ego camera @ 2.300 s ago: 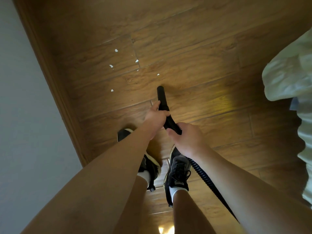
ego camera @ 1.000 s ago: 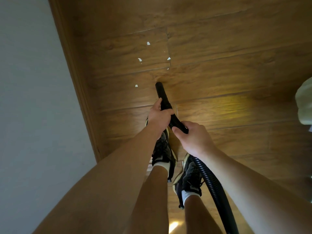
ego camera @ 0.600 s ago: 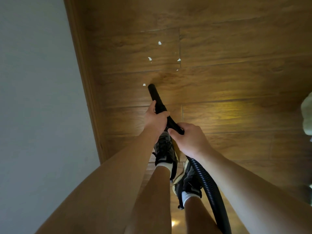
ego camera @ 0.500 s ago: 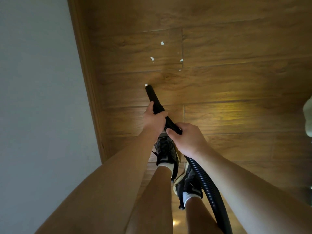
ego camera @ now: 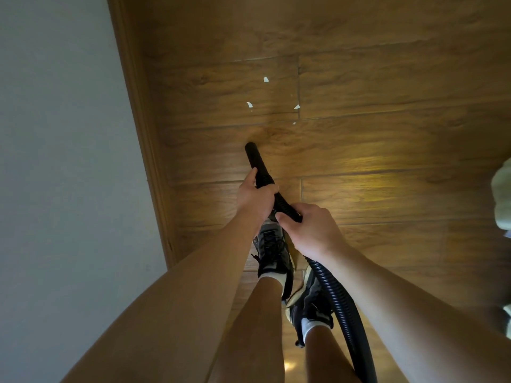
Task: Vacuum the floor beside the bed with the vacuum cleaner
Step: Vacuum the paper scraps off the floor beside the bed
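Observation:
I hold a black vacuum nozzle [ego camera: 255, 158] that points down at the wooden floor [ego camera: 373, 150]. My left hand [ego camera: 255, 196] grips the nozzle tube near its front. Just behind it, my right hand [ego camera: 311, 230] grips the ribbed black hose [ego camera: 343, 308], which runs back between my arms to the bottom edge. Several small white paper scraps [ego camera: 249, 104] lie on the floor ahead of the nozzle tip. The nozzle tip is apart from them.
A grey wall [ego camera: 63, 161] with a wooden skirting board [ego camera: 143, 150] runs along the left. Pale green bedding [ego camera: 502, 194] shows at the right edge. My two feet in dark shoes [ego camera: 272, 250] stand under my hands.
The nozzle tip swung left to the scrap nearest it, and that scrap is gone from the floor. The view has shifted left, with more wall and less bedding showing.

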The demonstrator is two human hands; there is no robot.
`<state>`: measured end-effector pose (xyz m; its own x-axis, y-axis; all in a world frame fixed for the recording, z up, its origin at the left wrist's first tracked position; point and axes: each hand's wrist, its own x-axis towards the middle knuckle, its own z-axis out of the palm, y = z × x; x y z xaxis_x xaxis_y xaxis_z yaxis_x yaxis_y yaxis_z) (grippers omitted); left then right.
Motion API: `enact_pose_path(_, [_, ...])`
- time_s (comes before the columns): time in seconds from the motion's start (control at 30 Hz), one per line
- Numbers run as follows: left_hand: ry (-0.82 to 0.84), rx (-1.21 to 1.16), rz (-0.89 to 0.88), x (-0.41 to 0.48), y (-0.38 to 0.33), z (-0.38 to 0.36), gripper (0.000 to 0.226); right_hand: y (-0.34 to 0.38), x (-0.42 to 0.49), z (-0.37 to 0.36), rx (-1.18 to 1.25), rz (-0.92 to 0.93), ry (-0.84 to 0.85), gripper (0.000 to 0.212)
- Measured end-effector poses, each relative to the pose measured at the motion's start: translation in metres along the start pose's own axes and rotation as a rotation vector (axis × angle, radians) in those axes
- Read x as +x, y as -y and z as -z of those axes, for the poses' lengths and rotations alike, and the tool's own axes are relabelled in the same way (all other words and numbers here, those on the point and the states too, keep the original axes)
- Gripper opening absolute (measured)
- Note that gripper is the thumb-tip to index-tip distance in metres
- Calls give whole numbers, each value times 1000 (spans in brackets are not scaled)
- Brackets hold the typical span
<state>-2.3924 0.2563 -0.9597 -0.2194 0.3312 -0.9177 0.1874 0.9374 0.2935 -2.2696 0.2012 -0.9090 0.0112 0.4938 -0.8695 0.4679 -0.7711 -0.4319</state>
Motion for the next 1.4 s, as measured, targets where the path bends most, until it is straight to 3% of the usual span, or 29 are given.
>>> enact_pose_path(0.43, [157, 37, -9, -8, -42, -44, 80, 2, -1, 56, 49, -32, -76, 39])
enact_pose_path(1.13, [130, 135, -25, -6, -78, -94, 76, -1, 14, 110, 66, -30, -93, 36])
enact_pose_path(1.4, [121, 56, -24, 2, -96, -93, 75, 14, 30, 121, 44, -16, -72, 34])
